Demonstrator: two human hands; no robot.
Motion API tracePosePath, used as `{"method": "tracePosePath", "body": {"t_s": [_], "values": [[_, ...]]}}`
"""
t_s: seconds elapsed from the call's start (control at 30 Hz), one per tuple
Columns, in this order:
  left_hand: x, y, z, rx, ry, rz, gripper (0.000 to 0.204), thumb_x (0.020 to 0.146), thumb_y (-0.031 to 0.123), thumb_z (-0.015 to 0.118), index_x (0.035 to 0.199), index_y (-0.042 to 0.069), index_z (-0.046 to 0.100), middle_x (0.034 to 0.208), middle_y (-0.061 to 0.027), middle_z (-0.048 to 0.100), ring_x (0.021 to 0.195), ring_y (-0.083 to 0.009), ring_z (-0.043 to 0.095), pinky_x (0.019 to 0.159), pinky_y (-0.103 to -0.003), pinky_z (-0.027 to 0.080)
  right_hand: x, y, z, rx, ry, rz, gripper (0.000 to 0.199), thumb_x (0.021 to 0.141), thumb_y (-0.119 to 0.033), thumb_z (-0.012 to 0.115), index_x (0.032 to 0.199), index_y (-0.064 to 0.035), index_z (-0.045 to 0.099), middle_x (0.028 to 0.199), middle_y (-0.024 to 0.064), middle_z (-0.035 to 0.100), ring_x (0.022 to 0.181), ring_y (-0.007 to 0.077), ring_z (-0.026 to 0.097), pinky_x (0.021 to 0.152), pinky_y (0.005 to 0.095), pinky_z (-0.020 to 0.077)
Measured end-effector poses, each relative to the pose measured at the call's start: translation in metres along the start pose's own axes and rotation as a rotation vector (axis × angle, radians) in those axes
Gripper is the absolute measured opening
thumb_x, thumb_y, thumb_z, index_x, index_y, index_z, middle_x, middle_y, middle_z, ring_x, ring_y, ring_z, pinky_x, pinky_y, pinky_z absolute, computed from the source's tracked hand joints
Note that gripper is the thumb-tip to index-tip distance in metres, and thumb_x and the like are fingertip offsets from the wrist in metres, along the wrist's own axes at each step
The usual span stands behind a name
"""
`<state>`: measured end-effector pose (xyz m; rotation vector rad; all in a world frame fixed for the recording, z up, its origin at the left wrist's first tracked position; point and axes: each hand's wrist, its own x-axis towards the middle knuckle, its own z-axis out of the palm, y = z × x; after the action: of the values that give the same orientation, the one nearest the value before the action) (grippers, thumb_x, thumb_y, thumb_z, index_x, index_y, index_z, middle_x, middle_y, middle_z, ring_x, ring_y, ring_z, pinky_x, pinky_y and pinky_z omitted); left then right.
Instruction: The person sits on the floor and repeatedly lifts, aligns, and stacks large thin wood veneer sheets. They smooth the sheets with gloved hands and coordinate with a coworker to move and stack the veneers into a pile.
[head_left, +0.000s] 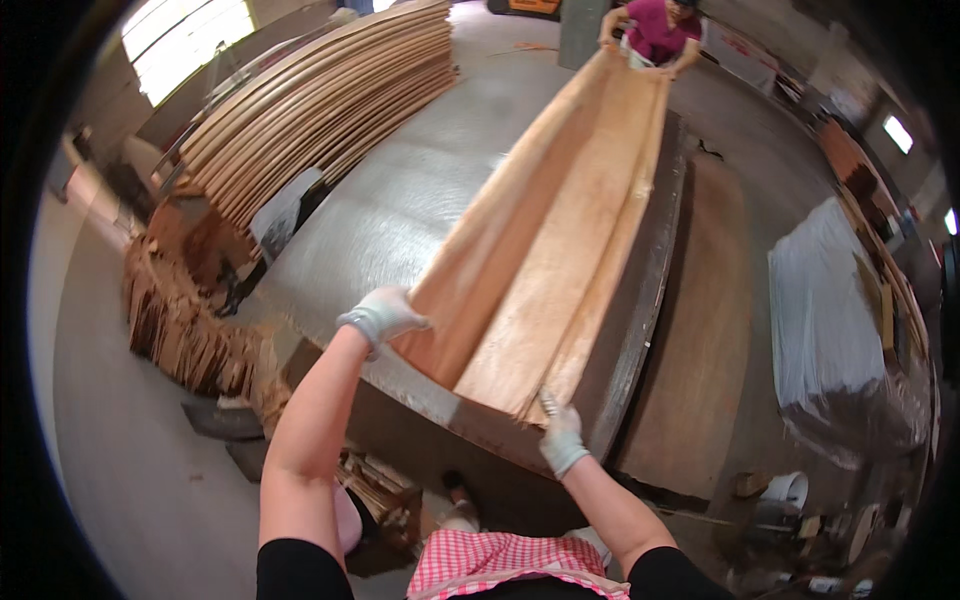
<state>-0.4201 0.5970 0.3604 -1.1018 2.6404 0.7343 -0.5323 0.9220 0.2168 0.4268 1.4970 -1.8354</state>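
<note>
A long, thin sheet of wood veneer [560, 230] sags in a trough shape above a smooth grey table [420, 200]. At its near left corner my gloved left hand [388, 316] grips the raised edge. My right hand [563, 436], also in a pale glove, pinches the near right corner low over the table's front edge. Across the table a co-worker in a magenta top [660, 35] holds the far end of the same sheet with both hands.
Left of the table stands a tall stack of wavy veneer sheets [330, 100]. Broken veneer scraps [190, 330] lie at the near left. To the right are a flat wooden board [690, 340], a plastic-wrapped stack [825, 310] and a white bucket [788, 490].
</note>
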Motion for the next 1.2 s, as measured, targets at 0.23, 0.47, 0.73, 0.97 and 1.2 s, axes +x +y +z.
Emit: {"method": "tracePosePath", "body": {"t_s": [0.23,0.47,0.73,0.97,1.2], "values": [[0.042,-0.164,0.02,-0.217,-0.054,-0.067,0.044,0.075,0.026,0.084,0.112,0.006,0.074,0.1,-0.0132,0.077,0.09,-0.0257,0.073,0.085,-0.038,0.055,0.041,0.12,0.082,-0.213,0.001,0.029,0.082,0.083,-0.041,0.086,0.138,0.0085,0.052,0.129,0.0174,0.066,0.118,0.0258,0.061,0.104,0.0363,0.0446],[0.057,-0.204,0.138,0.077,0.122,-0.498,0.078,0.087,0.038,0.075,0.153,0.009,0.044,0.155,-0.0249,0.043,0.136,-0.0377,0.05,0.112,-0.045,0.042,0.086,0.167,0.03,-0.442,0.041,0.102,0.068,0.087,-0.031,0.084,0.134,0.0091,0.055,0.122,0.0182,0.069,0.108,0.0267,0.067,0.094,0.0374,0.0525],[0.018,-0.202,0.179,0.078,0.275,-0.025,0.082,0.086,0.031,0.074,0.154,0.001,0.039,0.156,-0.0229,0.043,0.147,-0.0403,0.035,0.122,-0.05,0.025,0.084,0.133,0.017,-0.582,0.042,0.135,0.041,0.094,-0.016,0.074,0.128,0.003,0.064,0.114,0.0127,0.072,0.105,0.0223,0.068,0.092,0.0349,0.0527],[0.038,-0.223,0.18,0.08,0.156,0.138,0.079,0.085,0.028,0.075,0.152,0.002,0.042,0.155,-0.0225,0.043,0.146,-0.0396,0.036,0.123,-0.05,0.025,0.062,0.124,0.001,-0.992,0.066,0.074,0.037,0.089,-0.02,0.073,0.115,0.0064,0.069,0.107,0.0176,0.075,0.094,0.0245,0.071,0.083,0.0352,0.0542],[0.076,-0.264,0.154,0.245,-0.022,0.453,0.077,0.089,0.038,0.068,0.153,0.003,0.042,0.16,-0.0249,0.034,0.151,-0.041,0.027,0.125,-0.054,0.016,-0.01,0.186,-0.029,-0.602,0.196,0.355,0.026,0.09,-0.013,0.073,0.109,0.0038,0.071,0.092,0.0061,0.072,0.08,0.0179,0.066,0.076,0.0321,0.0545]]}}
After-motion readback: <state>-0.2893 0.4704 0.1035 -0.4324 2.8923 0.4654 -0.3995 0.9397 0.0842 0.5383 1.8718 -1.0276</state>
